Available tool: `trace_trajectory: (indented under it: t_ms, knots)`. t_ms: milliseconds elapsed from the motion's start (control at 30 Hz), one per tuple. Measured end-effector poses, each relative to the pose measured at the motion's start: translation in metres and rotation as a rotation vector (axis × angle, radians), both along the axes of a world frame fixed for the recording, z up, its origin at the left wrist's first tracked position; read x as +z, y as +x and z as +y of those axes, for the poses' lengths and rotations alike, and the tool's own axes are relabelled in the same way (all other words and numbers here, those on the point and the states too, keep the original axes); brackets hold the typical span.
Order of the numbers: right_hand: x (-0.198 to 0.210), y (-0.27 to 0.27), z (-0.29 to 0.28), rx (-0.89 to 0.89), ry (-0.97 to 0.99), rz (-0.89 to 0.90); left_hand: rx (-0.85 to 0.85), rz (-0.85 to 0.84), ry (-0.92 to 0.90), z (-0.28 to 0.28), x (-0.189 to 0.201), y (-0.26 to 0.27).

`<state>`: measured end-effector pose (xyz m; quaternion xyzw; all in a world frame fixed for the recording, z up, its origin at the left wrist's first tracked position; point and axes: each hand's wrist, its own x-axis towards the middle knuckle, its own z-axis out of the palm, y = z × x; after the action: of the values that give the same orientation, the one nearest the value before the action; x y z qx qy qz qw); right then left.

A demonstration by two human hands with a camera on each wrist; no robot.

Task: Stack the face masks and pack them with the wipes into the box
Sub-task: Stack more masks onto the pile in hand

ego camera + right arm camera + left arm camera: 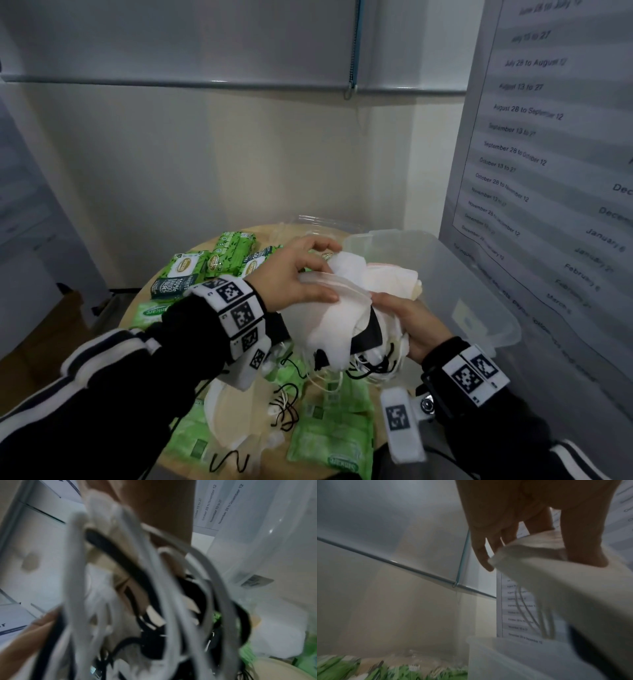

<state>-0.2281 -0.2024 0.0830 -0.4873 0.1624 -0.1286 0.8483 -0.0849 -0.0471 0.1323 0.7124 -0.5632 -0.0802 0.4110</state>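
In the head view, both hands hold a bundle of face masks (346, 308) above the tabletop (342, 394), just left of the clear box (479, 284). The left hand (294, 274) pinches the top mask and the right hand (411, 325) grips the bundle from below. Packs of wipes (191, 270) lie far left and near. The stacking step seems in hand; next the bundle must go into the box.

In the left wrist view, fingers (583, 545) pinch 1 pale mask.

In the right wrist view, blurred straps (154, 588) hide the grip.
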Motion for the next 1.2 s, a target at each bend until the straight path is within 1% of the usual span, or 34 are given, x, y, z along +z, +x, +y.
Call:
trace_trajectory:
  t_ms: [67, 167, 267, 433, 500, 567, 667, 733, 800, 900, 1000, 1100, 1200]
  knots:
    - [-0.001, -0.001, -0.003, -0.002, -0.016, 0.039, 0.016, 0.028, 0.045, 0.001, 0.013, 0.006]
    - [-0.004, -0.003, -0.006, -0.002, -0.027, 0.091, 0.043, 0.143, 0.055, 0.006, 0.034, 0.014]
    - [-0.006, -0.003, -0.008, 0.020, -0.032, 0.109, 0.021, 0.143, 0.098, 0.008, 0.053, 0.018]
    - [-0.004, -0.002, -0.009, 0.021, -0.105, 0.159, 0.016, -0.010, 0.258, 0.009, 0.095, 0.010]
    - [-0.004, -0.002, -0.009, 0.020, -0.126, 0.185, 0.008, -0.131, 0.368, 0.008, 0.112, 0.003]
    - [-0.002, -0.001, -0.007, 0.050, -0.147, 0.192, -0.020, -0.310, 0.555, 0.004, 0.118, -0.007]
    - [0.000, 0.001, -0.001, 0.127, -0.191, 0.158, -0.189, -0.500, 0.826, -0.012, 0.102, -0.031]
    - [0.004, 0.002, 0.005, 0.192, -0.249, 0.110, -0.301, -0.578, 0.913, -0.023, 0.085, -0.046]
    - [0.010, -0.001, 0.009, 0.248, -0.306, 0.083, -0.361, -0.606, 0.920, -0.030, 0.071, -0.057]
    - [0.014, -0.003, 0.009, 0.293, -0.312, 0.051, -0.423, -0.673, 0.891, -0.034, 0.061, -0.063]
    - [0.010, -0.001, 0.008, 0.277, -0.305, 0.033, -0.453, -0.758, 0.871, -0.032, 0.057, -0.065]
    - [0.007, 0.002, 0.010, 0.264, -0.294, 0.045, -0.474, -0.782, 0.842, -0.029, 0.053, -0.064]
    - [0.005, 0.002, 0.013, 0.296, -0.249, 0.036, -0.498, -0.846, 0.831, -0.027, 0.049, -0.062]
